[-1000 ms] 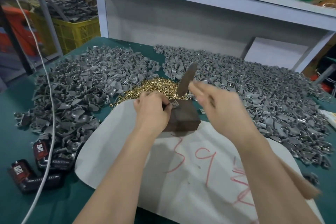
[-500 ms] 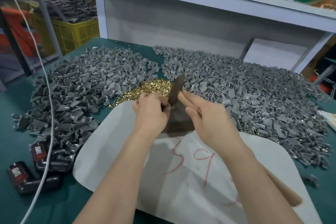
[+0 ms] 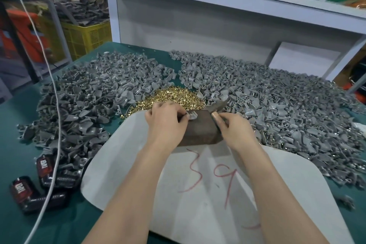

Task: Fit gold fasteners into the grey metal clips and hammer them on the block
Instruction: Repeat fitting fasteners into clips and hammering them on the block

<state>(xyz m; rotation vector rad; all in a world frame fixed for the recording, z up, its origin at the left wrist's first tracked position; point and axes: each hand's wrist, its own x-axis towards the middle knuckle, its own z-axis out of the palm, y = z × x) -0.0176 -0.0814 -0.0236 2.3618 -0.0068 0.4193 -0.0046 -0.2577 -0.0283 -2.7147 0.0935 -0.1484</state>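
Note:
A dark brown block (image 3: 200,132) stands on a white sheet (image 3: 217,194) in the middle of the green table. My left hand (image 3: 165,123) pinches a grey metal clip (image 3: 192,115) against the block's top left corner. My right hand (image 3: 235,130) grips the handle of a dark hammer (image 3: 216,106), whose head lies low at the block's far right edge. A heap of gold fasteners (image 3: 174,98) sits just behind the block. Large piles of grey clips spread to the left (image 3: 95,101) and right (image 3: 277,101).
Two black and red battery packs (image 3: 42,182) lie at the front left, crossed by a white cable (image 3: 53,144). A grey shelf unit (image 3: 217,16) stands behind the table. A yellow crate (image 3: 85,37) of parts is at the far left.
The hammer has come down from a raised position to the far right edge of the block. My right hand dropped with it. My left hand stayed on the clip.

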